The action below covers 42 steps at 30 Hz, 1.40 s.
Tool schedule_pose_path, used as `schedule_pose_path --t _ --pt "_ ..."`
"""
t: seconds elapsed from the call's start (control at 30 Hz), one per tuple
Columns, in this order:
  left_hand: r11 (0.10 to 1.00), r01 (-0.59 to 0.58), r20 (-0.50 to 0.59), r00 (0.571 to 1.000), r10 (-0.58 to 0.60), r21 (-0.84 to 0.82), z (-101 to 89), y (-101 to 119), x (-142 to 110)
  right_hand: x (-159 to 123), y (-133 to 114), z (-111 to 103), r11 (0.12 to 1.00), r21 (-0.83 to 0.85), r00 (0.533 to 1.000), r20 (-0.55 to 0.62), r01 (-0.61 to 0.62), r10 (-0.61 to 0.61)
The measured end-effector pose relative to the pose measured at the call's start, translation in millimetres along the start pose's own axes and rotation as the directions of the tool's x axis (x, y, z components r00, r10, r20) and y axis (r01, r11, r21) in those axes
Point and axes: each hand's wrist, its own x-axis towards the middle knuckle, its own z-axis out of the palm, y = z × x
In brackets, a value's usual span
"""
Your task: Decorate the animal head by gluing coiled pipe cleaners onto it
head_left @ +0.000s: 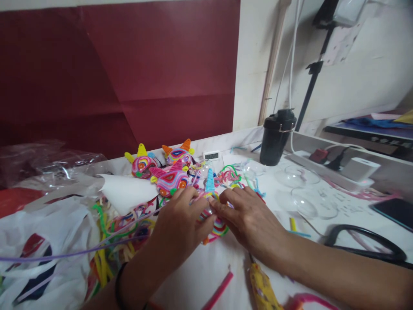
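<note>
Both my hands are on a round, striped pipe-cleaner figure with a light blue horn or ear pointing up. My left hand closes on its left side, fingers bent. From the right, my right hand presses thumb and fingers against its top, close to the left fingertips. Much of the figure is hidden behind my fingers. A purple strand stretches from the left edge toward my left hand. Just behind the hands sit finished-looking animal heads: a pink one, a yellow-eared one and an orange-eared one.
Left lie a white plastic bag and piled coloured pipe cleaners. A yellow-handled tool and pink stick lie in front. Rightward are clear plastic domes, a black loop handle, a phone and a black bottle.
</note>
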Motion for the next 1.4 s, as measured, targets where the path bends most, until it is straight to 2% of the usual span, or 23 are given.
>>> schedule_pose_path --t 0.2,0.33,0.5,0.63,0.77,1.2,1.4 --pt "1.000 -0.014 -0.056 0.998 0.014 0.000 3.0 1 -4 0 -2 4 1.000 -0.028 1.000 -0.025 -0.010 0.010" --pt "1.000 0.024 -0.056 0.998 -0.024 0.000 1.6 0 -9 -1 -4 7 0.998 -0.058 0.999 -0.043 0.007 -0.009" --pt "1.000 0.023 -0.076 0.997 -0.023 0.001 -0.8 -1 -11 4 -5 6 0.999 -0.027 0.999 -0.036 0.024 -0.025" --pt "0.999 0.034 -0.134 0.991 -0.031 0.022 0.6 1 -9 9 -5 5 0.999 -0.035 1.000 0.023 -0.003 0.004" --pt "0.997 0.072 -0.137 0.988 -0.067 0.027 2.1 5 -8 11 -5 3 0.999 -0.036 0.996 0.087 -0.032 0.035" --pt "0.993 0.118 -0.146 0.983 -0.114 0.020 5.3 5 -13 11 -10 4 0.998 0.004 0.992 0.115 -0.056 0.055" --pt "0.988 0.152 -0.160 0.975 -0.156 -0.036 10.9 8 -13 10 -9 5 0.998 0.017 0.990 0.131 -0.059 0.056"
